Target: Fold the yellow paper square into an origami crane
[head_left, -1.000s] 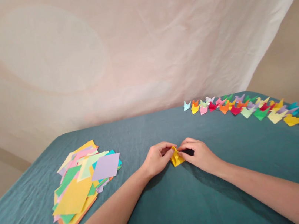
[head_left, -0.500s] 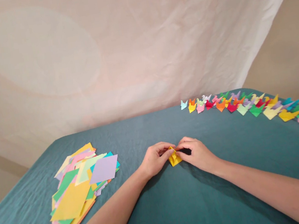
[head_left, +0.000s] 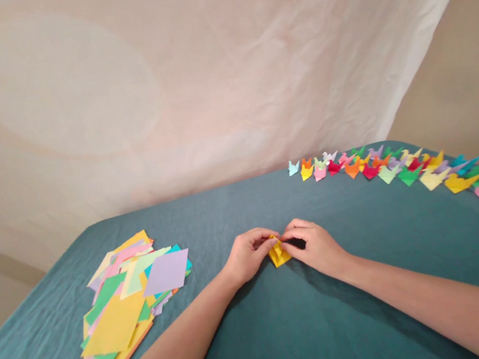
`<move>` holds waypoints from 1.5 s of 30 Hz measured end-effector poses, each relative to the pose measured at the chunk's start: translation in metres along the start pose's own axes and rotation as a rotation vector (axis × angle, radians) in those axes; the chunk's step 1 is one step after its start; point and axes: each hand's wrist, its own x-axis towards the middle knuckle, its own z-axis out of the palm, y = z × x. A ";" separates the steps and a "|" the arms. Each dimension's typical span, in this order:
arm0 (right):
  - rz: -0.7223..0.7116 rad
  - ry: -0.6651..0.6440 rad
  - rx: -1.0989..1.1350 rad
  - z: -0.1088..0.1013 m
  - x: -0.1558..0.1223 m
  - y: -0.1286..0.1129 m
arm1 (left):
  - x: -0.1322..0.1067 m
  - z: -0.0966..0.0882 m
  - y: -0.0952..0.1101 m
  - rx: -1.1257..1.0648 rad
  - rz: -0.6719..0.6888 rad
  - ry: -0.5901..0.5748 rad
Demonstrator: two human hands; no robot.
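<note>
Left hand (head_left: 247, 256) and right hand (head_left: 317, 247), fingertips nearly together, pinch a folded yellow paper (head_left: 281, 259) on the bench (head_left: 285, 334), right of the sheets (head_left: 112, 323). Uneven pulling could skew its creases or tear it. Paper birds (head_left: 408, 176) stand farther right of the sheets.

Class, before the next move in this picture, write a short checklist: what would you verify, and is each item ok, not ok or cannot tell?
1. Left hand on the folded yellow paper: ok, thumb and fingers at its left side.
2. Right hand on the same paper: ok, thumb and fingers at its right side.
3. Creases sharp and edges lined up: cannot tell, fingers cover part and the detail is too small.
4. Loose paper sheets apart from both hands: ok, they lie off to the left.
5. Those sheets neatly squared: not ok, they overlap at uneven angles.
6. Folded paper birds apart from both hands: ok, grouped toward the far right.
</note>
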 end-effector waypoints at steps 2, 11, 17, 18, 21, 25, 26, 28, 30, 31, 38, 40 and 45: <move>-0.002 0.009 -0.009 0.001 0.000 -0.001 | 0.000 0.000 0.000 -0.005 0.007 0.004; 0.002 0.051 -0.087 0.000 0.001 -0.007 | -0.001 0.002 -0.002 -0.055 0.009 0.004; 0.006 0.032 -0.079 -0.001 0.002 -0.007 | -0.001 0.002 0.001 -0.021 0.014 0.010; 0.011 0.027 -0.069 -0.001 0.002 -0.006 | -0.001 0.002 0.003 -0.016 0.020 0.001; 0.032 -0.001 -0.022 -0.002 0.002 -0.005 | -0.001 0.000 0.004 0.011 0.052 -0.044; 0.021 -0.052 0.037 -0.005 0.003 -0.004 | -0.001 -0.004 0.003 0.085 0.112 -0.079; 0.013 -0.062 0.049 -0.006 0.003 -0.003 | 0.000 -0.005 0.003 0.102 0.123 -0.085; -0.004 -0.083 0.073 -0.007 0.002 -0.002 | 0.000 -0.007 0.002 0.131 0.148 -0.103; -0.029 -0.104 0.092 -0.008 0.002 0.000 | 0.000 -0.009 0.002 0.158 0.181 -0.126; -0.044 -0.116 0.098 -0.009 0.002 0.001 | 0.000 -0.011 0.003 0.171 0.199 -0.137; -0.120 -0.182 0.059 -0.011 0.003 0.000 | -0.001 -0.013 0.004 0.264 0.186 -0.066; -0.124 -0.193 0.053 -0.011 0.004 0.000 | -0.001 -0.011 0.003 0.259 0.172 -0.042; -0.115 -0.198 0.067 -0.010 0.004 0.002 | -0.002 -0.002 -0.002 0.120 0.157 0.105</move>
